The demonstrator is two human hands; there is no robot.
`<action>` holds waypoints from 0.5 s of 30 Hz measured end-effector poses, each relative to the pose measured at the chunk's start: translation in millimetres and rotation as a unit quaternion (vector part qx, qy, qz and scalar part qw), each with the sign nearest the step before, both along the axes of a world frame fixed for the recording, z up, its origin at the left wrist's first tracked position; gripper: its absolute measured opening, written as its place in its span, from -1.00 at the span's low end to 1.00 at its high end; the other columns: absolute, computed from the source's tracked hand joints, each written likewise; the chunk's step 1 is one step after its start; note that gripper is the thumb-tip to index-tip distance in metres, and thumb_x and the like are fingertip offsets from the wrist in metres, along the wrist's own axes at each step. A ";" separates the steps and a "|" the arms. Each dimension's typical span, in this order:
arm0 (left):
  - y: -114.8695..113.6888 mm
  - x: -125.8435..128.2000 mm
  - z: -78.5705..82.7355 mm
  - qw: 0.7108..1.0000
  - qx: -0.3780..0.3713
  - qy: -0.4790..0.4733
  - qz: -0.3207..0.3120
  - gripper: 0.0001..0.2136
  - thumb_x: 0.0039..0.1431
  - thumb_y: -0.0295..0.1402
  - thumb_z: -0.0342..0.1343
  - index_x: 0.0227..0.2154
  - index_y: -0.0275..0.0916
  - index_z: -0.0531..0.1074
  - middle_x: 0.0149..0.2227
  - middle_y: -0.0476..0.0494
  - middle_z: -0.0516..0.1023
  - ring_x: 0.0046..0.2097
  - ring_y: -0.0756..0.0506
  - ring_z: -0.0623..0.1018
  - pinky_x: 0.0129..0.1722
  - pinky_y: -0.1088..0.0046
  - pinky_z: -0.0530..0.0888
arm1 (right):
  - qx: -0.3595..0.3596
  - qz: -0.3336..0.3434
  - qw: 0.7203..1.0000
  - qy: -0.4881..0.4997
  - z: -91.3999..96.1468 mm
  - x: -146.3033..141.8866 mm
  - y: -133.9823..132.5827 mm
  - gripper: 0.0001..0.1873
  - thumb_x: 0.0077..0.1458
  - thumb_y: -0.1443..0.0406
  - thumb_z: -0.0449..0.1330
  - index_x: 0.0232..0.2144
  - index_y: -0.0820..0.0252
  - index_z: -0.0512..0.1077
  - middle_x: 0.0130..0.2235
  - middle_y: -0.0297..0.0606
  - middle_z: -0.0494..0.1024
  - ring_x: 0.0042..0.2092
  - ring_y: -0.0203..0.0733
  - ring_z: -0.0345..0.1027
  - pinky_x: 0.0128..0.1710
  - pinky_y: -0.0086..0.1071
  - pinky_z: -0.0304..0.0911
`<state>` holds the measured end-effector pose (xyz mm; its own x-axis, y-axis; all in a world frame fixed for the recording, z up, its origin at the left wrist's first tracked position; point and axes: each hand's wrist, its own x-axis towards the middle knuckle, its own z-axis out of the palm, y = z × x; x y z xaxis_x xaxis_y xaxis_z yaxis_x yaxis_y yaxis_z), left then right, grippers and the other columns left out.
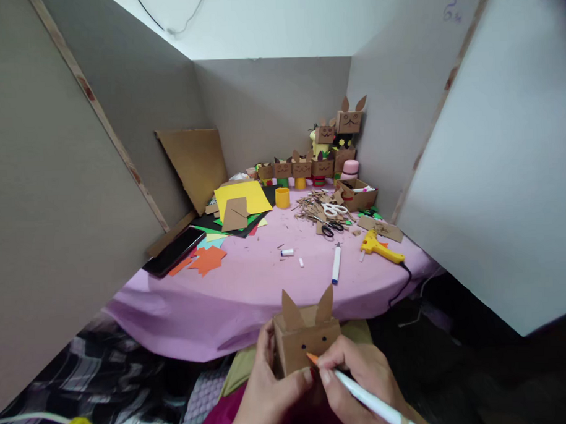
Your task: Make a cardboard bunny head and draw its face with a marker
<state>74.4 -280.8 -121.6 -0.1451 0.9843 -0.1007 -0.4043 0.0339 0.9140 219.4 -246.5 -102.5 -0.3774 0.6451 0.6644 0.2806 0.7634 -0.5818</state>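
— Head view: where is the cardboard box (302, 346) being held?

— Near, in front of the purple surface (248, 287), upright, ears up. It is being gripped from the left by the left hand (266, 392).

— And the right hand (358, 373)?

— It is being closed around a marker (363, 395), whose orange tip is being pressed to the box's face at lower right.

Brown cardboard box (306, 344) w/ two pointed ears, dot eyes, upright; orange-tipped marker (363, 395) at its front.
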 end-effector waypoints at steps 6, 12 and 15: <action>-0.6 -0.5 -1.7 1.000 -0.008 0.001 0.007 -0.28 -0.26 -0.30 0.35 0.00 -0.19 0.11 0.01 -0.36 0.46 0.08 -0.40 0.41 0.04 0.07 0.29 | -0.028 -0.012 0.999 -0.022 -3.7 2.4 -0.1 -0.85 0.01 0.35 0.00 -0.56 0.17 0.31 -0.68 -0.43 0.36 -0.66 -0.41 0.25 -0.61 -0.56 0.10; -1.0 0.9 0.1 1.000 -0.008 -0.007 0.006 -0.29 -0.28 -0.26 0.36 -0.03 -0.18 0.14 -0.01 -0.34 0.47 0.08 -0.42 0.41 0.02 0.05 0.31 | -0.053 -0.010 0.998 -0.010 -3.6 3.4 -0.2 -0.85 0.02 0.34 0.01 -0.54 0.17 0.32 -0.69 -0.45 0.33 -0.67 -0.42 0.23 -0.62 -0.57 0.08; -1.2 1.4 1.4 1.000 -0.013 -0.018 0.005 -0.28 -0.30 -0.26 0.37 -0.03 -0.18 0.16 -0.01 -0.34 0.47 0.08 -0.43 0.40 0.00 0.04 0.33 | -0.048 -0.012 0.999 -0.006 -1.6 3.1 -0.3 -0.86 0.02 0.34 0.01 -0.53 0.18 0.32 -0.68 -0.44 0.34 -0.67 -0.42 0.23 -0.62 -0.56 0.09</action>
